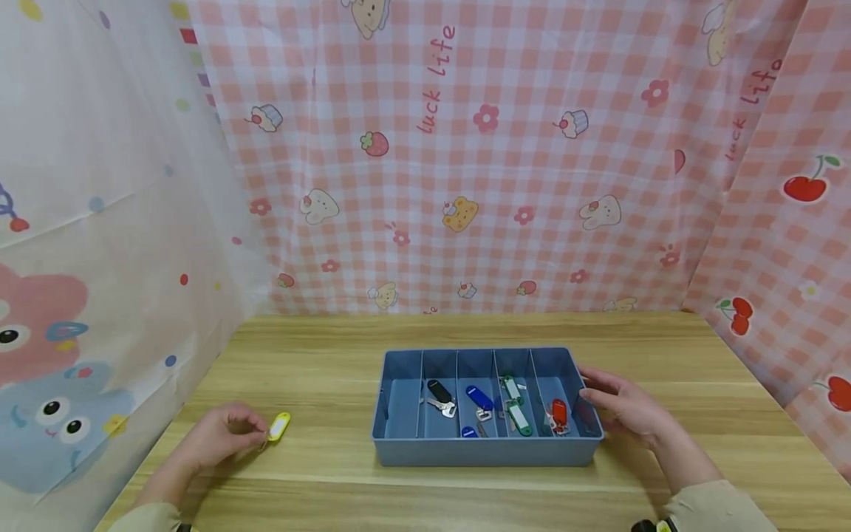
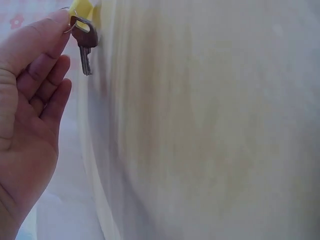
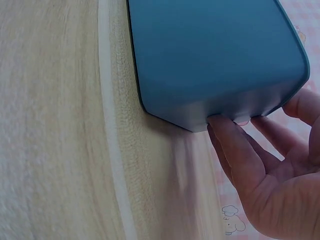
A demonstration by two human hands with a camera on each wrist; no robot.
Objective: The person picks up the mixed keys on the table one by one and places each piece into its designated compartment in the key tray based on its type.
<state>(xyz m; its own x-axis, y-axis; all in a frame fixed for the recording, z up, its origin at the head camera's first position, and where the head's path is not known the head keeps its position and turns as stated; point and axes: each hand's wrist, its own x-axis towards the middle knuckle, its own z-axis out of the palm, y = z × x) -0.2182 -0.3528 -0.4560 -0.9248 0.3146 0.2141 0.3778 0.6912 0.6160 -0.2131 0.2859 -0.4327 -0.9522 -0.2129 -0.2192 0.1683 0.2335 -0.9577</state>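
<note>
In the head view my left hand, at the left of the table, pinches the ring of a key tag, yellow with a white label. From that ring hangs a metal key, plain in the left wrist view. My right hand holds the right end of a blue-grey divided tray. Its fingers lie against the outside of the end wall, with one digit up at the rim. Inside the tray lie keys with a black tag, blue tags, green tags and a red tag.
The tray stands on a wood-grain table, right of its middle, its dividers making several narrow compartments. Behind rises a pink checked cloth; a white patterned cloth hangs along the left side.
</note>
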